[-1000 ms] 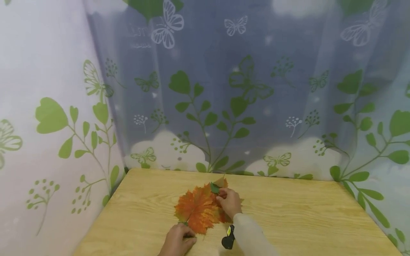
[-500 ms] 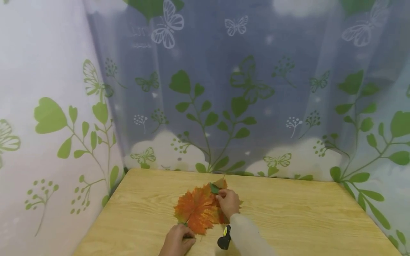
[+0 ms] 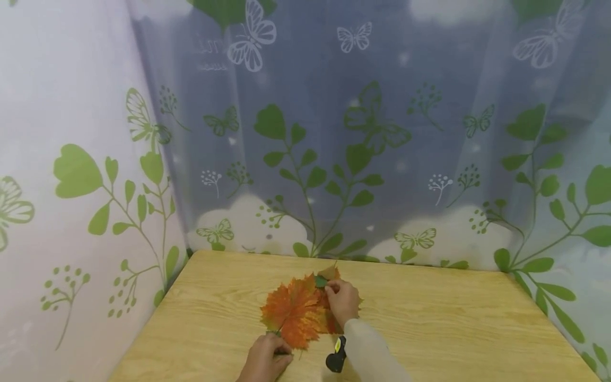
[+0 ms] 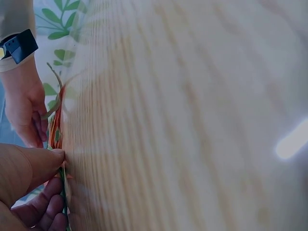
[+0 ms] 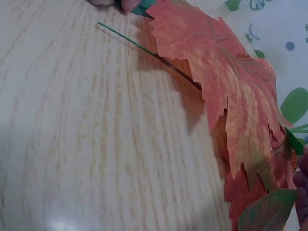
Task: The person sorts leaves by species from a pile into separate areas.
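Observation:
Orange-red artificial maple leaves [image 3: 291, 310] lie overlapped on the wooden table, their jagged edges also showing in the right wrist view [image 5: 211, 67]. At their lower left, my left hand [image 3: 264, 358] pinches a green leaf between thumb and fingers; in the left wrist view this hand [image 4: 29, 178] partly covers it. Over the upper right of the pile, my right hand [image 3: 343, 303] pinches a small green leaf [image 3: 321, 281]. Just its fingertips [image 5: 302, 180] show at the right wrist view's edge, near another green leaf [image 5: 267, 211]. A thin green stem [image 5: 127, 38] sticks out from under the orange leaves.
The light wooden table [image 3: 444, 323] extends to both sides of the leaves. Behind it hangs a blue-grey curtain [image 3: 305, 69] printed with plants and butterflies, with paler cloth at either side. A black device [image 3: 336, 356] is on the right wrist.
The right wrist and its black device have shifted very slightly left since a second ago. Both hands keep their grips, and the leaves look the same.

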Demonstrator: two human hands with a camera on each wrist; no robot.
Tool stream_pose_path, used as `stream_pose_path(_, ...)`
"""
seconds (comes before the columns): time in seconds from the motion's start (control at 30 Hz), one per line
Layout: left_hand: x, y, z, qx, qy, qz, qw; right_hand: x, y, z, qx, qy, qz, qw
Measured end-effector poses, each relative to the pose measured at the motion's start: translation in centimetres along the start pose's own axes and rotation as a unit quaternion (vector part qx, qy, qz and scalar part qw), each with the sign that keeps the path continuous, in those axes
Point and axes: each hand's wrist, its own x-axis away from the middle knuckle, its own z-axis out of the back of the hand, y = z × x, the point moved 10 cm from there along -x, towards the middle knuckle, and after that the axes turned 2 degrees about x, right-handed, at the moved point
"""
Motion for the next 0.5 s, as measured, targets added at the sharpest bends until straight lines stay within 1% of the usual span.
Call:
stream_pose_path(0.13,-0.2,-0.6,-0.3,0.023,-0.011,0.017,0.9995,0.1,-0.4,0.7,-0.010,0.018,0.019,0.9996)
stream_pose_path(0.23,-0.4,-0.7,-0.6,0.043,-0.018,0.013,0.9988,0.3,-0.6,1.6,-0.013,0.035,0.026,0.9990)
stream_pose_path(0.3,-0.5,-0.5,-0.8,0.048,-0.018,0.001,0.9987,0.3,-0.5,2.2,-0.011,0.040,0.028,0.9987)
stream_pose_path(0.37,-0.5,-0.3,-0.7,0.044,-0.016,-0.007,0.9989,0.2,-0.4,2.6,-0.008,0.044,0.030,0.9985)
stream_pose_path(0.5,-0.5,-0.7,-0.3,0.025,-0.009,0.003,0.9996,-0.2,-0.4,2.9,-0.019,0.043,0.035,0.9983)
